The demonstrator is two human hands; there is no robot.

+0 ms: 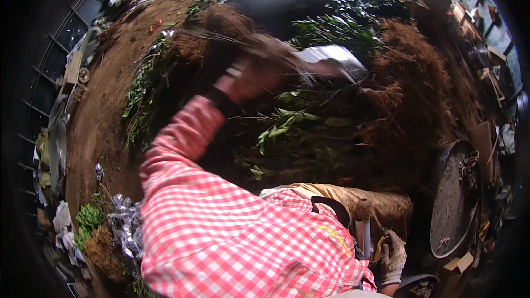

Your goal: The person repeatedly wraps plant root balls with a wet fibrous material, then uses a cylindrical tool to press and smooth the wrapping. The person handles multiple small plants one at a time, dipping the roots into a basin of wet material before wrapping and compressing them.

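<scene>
My left hand (pixel 258 76), motion-blurred, reaches up from a pink-and-white checked sleeve with a dark cuff and is around a bundle of thin woody stems (pixel 271 47). Beside the bundle is shiny silvery film (pixel 333 58); a blurred shape at its lower edge cannot be made out. Leafy cut branches (pixel 285 126) lie below that hand. At the lower right, my right hand (pixel 392 256), in a dirty knitted glove, is closed around a yellow-handled hand tool (pixel 378 248), whose working end is unclear. Close to it stands a pale post (pixel 364 231) with a brown top.
Bare-root plants with a mass of brown roots (pixel 414 74) are heaped at the right, green foliage (pixel 339 31) beside them. A round tub of dark mud (pixel 455 203) stands lower right. Silver-wrapped plant tops (pixel 126 223) lie lower left. Bare soil (pixel 99 120) runs along the left.
</scene>
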